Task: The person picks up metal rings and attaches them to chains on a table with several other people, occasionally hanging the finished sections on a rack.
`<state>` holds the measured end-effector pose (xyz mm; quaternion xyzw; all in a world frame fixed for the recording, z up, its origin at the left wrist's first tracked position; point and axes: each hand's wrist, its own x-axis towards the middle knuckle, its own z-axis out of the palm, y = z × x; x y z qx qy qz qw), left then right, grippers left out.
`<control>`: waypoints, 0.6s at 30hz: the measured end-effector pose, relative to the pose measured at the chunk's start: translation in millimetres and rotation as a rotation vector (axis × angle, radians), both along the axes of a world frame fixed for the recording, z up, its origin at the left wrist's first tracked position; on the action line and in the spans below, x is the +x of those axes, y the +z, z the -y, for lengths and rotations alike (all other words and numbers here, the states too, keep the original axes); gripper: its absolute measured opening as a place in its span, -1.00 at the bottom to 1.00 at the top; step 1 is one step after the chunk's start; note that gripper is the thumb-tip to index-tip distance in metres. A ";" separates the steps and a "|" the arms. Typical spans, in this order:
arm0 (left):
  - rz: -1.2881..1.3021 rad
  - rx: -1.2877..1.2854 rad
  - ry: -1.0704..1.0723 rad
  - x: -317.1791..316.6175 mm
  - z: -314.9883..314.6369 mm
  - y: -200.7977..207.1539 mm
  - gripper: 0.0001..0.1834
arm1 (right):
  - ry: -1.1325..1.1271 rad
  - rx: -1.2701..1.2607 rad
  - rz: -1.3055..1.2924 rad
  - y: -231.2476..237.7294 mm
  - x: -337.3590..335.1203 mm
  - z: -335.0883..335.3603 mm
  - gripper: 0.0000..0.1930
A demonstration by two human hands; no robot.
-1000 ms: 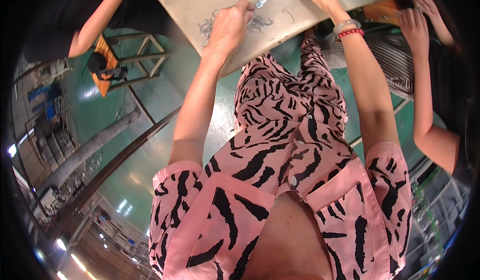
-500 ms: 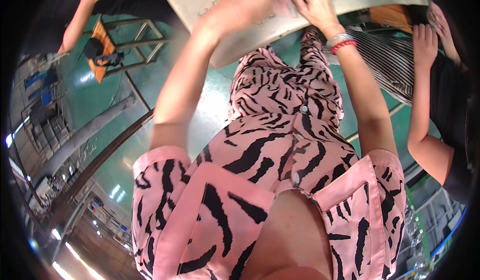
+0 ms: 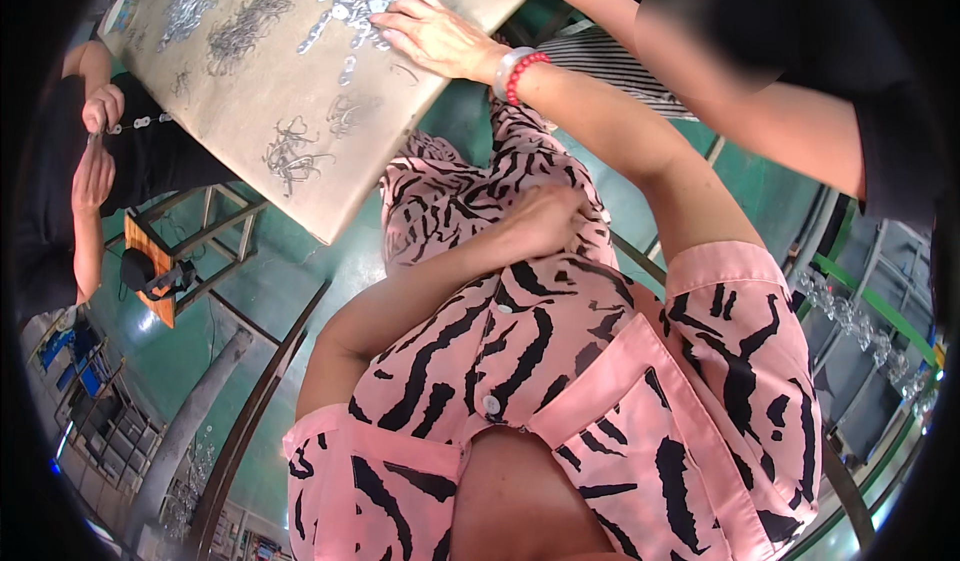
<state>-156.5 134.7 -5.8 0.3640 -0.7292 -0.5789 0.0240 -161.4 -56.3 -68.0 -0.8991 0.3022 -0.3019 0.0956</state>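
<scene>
My right hand point(image 3: 440, 36), with bracelets at its wrist, lies palm down at the table's near edge. Its fingers are stretched out and touch a pile of small shiny flat metal pieces point(image 3: 365, 6). My left hand point(image 3: 548, 221) is low in front of my body, against the pink-and-black patterned clothing point(image 3: 500, 326). Its fingers are turned away and blurred, so whether they hold anything is hidden. On the pale table top point(image 3: 220, 111) lie thin dark curved wire pieces point(image 3: 292, 153) in a small heap, and a longer heap of similar wires point(image 3: 250, 26) farther off.
Another silver heap point(image 3: 195, 1) lies at the far left. A person at left holds a short metal chain point(image 3: 140, 123) in both hands. At right, another person's arm point(image 3: 690, 101) reaches toward the table. A wooden-topped stool point(image 3: 150, 261) with a black object stands at left.
The view has swung, showing more of the table. My left hand has come off the table and down to my body. My right hand now rests at the silver pile. The right-hand person's arm reaches further in.
</scene>
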 end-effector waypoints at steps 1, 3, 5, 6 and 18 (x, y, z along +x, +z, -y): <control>-0.104 0.101 0.145 -0.3 -1.7 -1.3 -0.78 | -0.005 0.007 -0.007 -1.8 2.6 -1.7 -0.65; -0.114 -0.298 0.185 -4.0 -0.9 -12.4 -0.84 | -0.024 0.015 -0.020 -3.3 3.4 -0.5 -0.66; -0.058 -0.569 0.294 -10.6 1.9 -11.1 -0.86 | 0.014 -0.041 -0.044 0.8 -0.2 -1.0 -0.65; -0.155 -0.728 0.339 -10.4 4.5 -10.9 -0.92 | 0.021 -0.019 0.014 0.2 -2.1 -2.6 -0.65; 0.408 -0.279 0.477 108.5 21.8 -79.5 -0.61 | -0.030 0.078 0.103 -8.7 7.2 3.9 -0.64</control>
